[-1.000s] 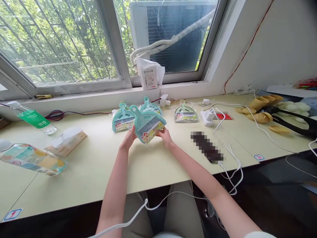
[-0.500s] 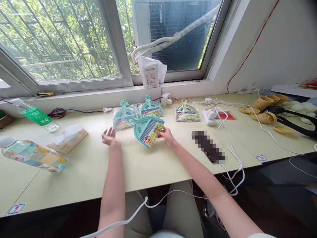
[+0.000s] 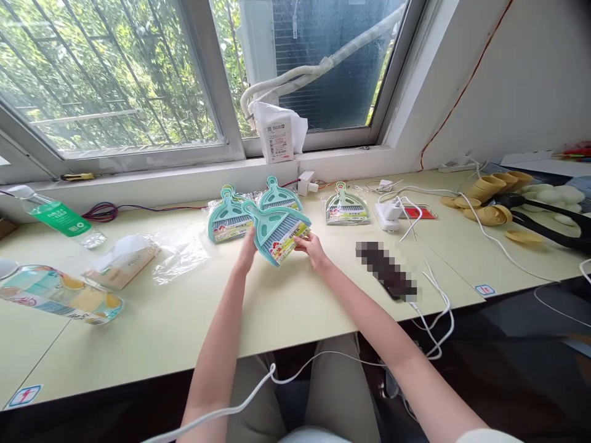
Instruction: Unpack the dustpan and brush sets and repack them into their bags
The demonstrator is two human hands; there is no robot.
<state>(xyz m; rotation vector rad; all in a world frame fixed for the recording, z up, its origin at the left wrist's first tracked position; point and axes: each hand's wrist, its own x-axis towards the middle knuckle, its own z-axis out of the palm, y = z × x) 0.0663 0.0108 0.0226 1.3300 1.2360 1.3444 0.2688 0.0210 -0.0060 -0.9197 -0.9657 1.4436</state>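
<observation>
A turquoise mini dustpan and brush set point(image 3: 281, 232) is held tilted above the table, its yellow-and-white label facing me. My right hand point(image 3: 314, 251) pinches its lower right edge by the label. My left hand point(image 3: 247, 251) is against its left edge, with fingers partly hidden behind the pan. Just behind lies another turquoise dustpan set point(image 3: 227, 221) in clear wrapping, and a further wrapped set point(image 3: 279, 199) sits beside it. A greenish wrapped set point(image 3: 347, 208) lies to the right. On the left, a crumpled clear plastic bag point(image 3: 181, 253) rests on the table.
A tissue pack point(image 3: 122, 261) and two bottles, one green-labelled point(image 3: 62, 218) and one fruit-patterned point(image 3: 64, 295), occupy the left. To the right are a dark phone point(image 3: 386, 271), a white charger point(image 3: 388, 215), loose white cables and yellowish cups point(image 3: 489, 191). A tissue box point(image 3: 278, 138) stands at the window.
My left hand has moved right, from open space to the held dustpan set's left edge. The clear plastic bag now lies spread on the left. The held set has risen slightly.
</observation>
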